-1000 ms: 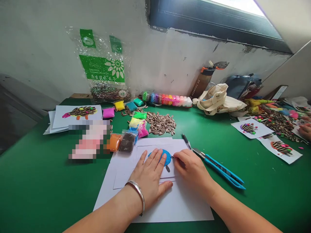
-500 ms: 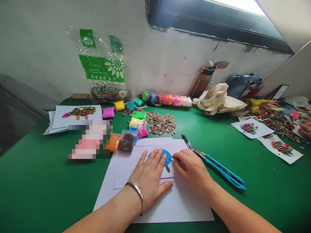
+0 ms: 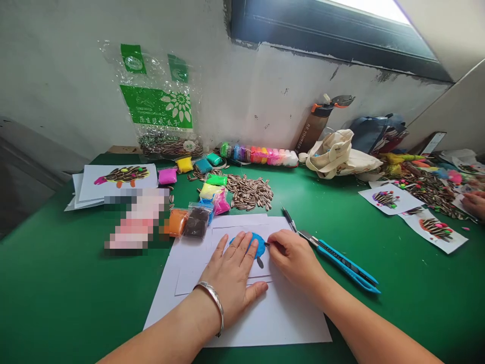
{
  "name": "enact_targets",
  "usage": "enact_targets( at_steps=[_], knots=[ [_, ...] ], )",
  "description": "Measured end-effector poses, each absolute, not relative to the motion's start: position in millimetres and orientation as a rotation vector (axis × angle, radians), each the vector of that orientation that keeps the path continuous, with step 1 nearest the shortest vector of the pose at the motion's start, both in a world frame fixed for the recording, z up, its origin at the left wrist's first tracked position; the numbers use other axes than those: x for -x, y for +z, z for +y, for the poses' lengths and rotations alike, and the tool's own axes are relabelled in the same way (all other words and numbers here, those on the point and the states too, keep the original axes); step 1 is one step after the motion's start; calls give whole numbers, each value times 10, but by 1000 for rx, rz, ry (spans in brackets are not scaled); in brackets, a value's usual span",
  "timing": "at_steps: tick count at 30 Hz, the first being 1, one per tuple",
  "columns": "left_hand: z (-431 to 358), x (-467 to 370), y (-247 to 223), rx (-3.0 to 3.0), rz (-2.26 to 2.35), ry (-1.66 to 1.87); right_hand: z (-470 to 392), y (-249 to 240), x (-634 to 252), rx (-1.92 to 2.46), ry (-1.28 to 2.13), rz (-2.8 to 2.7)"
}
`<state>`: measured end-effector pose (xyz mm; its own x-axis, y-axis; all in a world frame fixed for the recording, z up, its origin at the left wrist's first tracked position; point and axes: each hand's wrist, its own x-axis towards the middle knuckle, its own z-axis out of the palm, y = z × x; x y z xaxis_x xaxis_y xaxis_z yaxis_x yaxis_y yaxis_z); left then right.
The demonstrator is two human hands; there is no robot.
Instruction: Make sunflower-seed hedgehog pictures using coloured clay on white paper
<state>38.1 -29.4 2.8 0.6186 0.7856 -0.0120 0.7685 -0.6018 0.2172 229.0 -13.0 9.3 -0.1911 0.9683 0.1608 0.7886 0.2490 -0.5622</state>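
Observation:
My left hand [image 3: 231, 268] lies flat with its fingers spread over a blue clay shape [image 3: 258, 246] on a small white paper, covering part of the blue. My right hand [image 3: 293, 255] is closed in a pinch at the right edge of the blue shape. A small dark piece [image 3: 267, 244] shows at its fingertips, touching or very near the blue. Below the blue shape lies a dark oval piece [image 3: 260, 263]. Larger white sheets [image 3: 288, 318] are under the small paper.
A blue cutter [image 3: 348, 265] and a pen [image 3: 289, 220] lie right of the sheets. Behind are clay packets [image 3: 197, 222], a pile of striped seeds [image 3: 250, 192] and a bottle [image 3: 313, 126]. Finished pictures [image 3: 121, 177] lie left. Another person's hand [image 3: 474, 203] is at far right.
The whole view has shifted slightly. Both hands stay in nearly the same place on the paper, with the right hand still pinching at the blue shape's edge.

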Motion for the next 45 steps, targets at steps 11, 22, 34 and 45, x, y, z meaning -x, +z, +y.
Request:
enact_targets(
  at_steps=[11, 22, 34, 45],
  knots=[
    [-289, -374, 19, -2643, 1282, 118, -118, 107, -2294, 1585, 610, -1968],
    [-294, -379, 9, -2669, 1288, 133, -45, 84, -2250, 1540, 519, -1991],
    [-295, -395, 69, -2648, 1279, 72, -4, 75, -2244, 1565, 483, -1998],
    [-291, -400, 62, -2656, 1283, 81, -16, 59, -2260, 1513, 549, -1927]
  ],
)
